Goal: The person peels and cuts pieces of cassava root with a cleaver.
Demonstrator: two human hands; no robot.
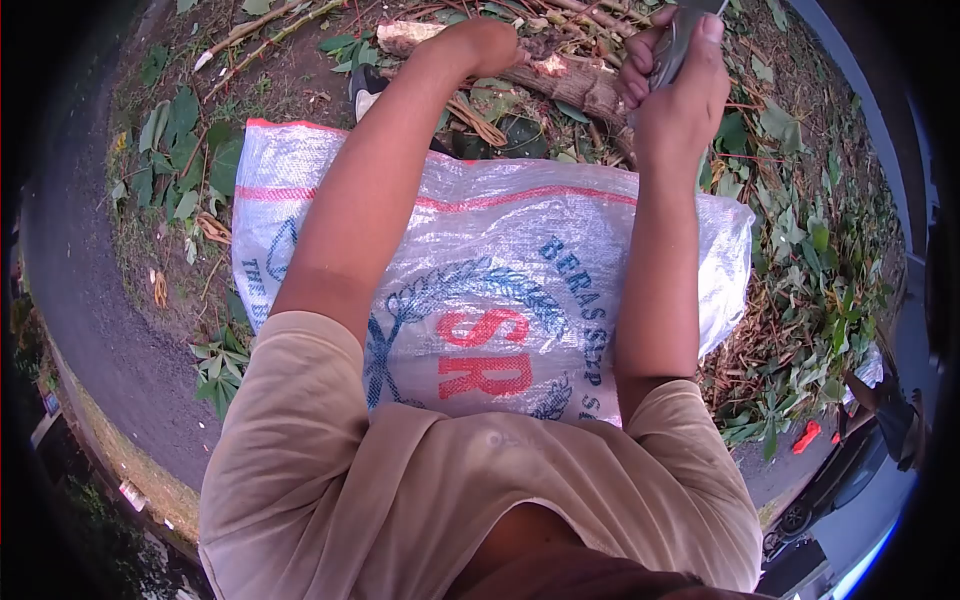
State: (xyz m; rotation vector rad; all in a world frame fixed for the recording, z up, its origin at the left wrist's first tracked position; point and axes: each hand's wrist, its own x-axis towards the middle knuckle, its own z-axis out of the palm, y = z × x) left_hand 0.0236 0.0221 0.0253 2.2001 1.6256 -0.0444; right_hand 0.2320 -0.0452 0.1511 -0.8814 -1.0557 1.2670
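Note:
At the top of the view, my left hand [487,46] is closed over a thick branch [585,85] lying across the ground. Its fingers are largely hidden behind the hand. Pale bared wood shows at the branch's left end and in a notch just right of that hand. My right hand [672,85] is raised above the branch's right part, fingers wrapped around the grey handle of a knife [680,45]. Most of the blade is cut off by the top edge of the view. A white woven sack [480,260] with red and blue print is spread beneath my forearms.
Thinner sticks [262,48] lie at the upper left. Green leaves [180,130] cover the ground on both sides, with brown chips [750,350] at the right. Part of a shoe [366,95] shows left of the branch. A paved strip [75,250] runs along the left.

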